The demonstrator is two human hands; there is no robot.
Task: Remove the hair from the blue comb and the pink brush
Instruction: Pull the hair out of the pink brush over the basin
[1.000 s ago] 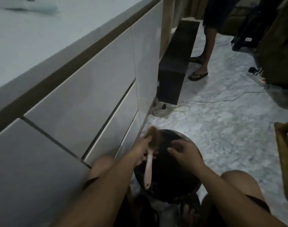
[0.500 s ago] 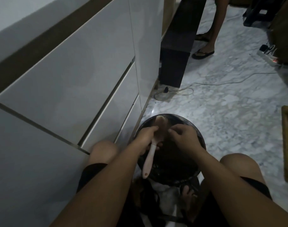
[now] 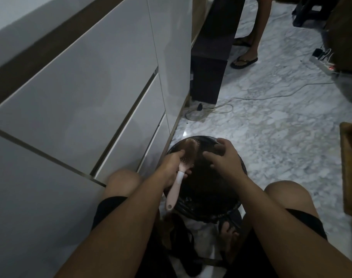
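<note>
My left hand [image 3: 172,166] grips the pink brush [image 3: 178,182] where its handle meets the head, holding it over a black bin [image 3: 233,199] lined with a dark bag. The brush head points away from me, and brownish hair [image 3: 48,146] clings to its bristles. My right hand [image 3: 224,157] hovers over the bin just right of the brush head, fingers spread and relaxed, holding nothing I can see. The blue comb is not in view.
White glossy drawers [image 3: 91,93] run along my left. A dark speaker box [image 3: 209,63] stands ahead, with cables [image 3: 211,109] on the marble floor. A person's sandalled feet [image 3: 244,61] are beyond it. A power strip [image 3: 321,64] lies far right; a wooden frame [image 3: 349,167] is at right.
The view has tilted further down. My right hand has moved away from the brush head and spread its fingers over the bin. My left hand keeps hold of the brush.
</note>
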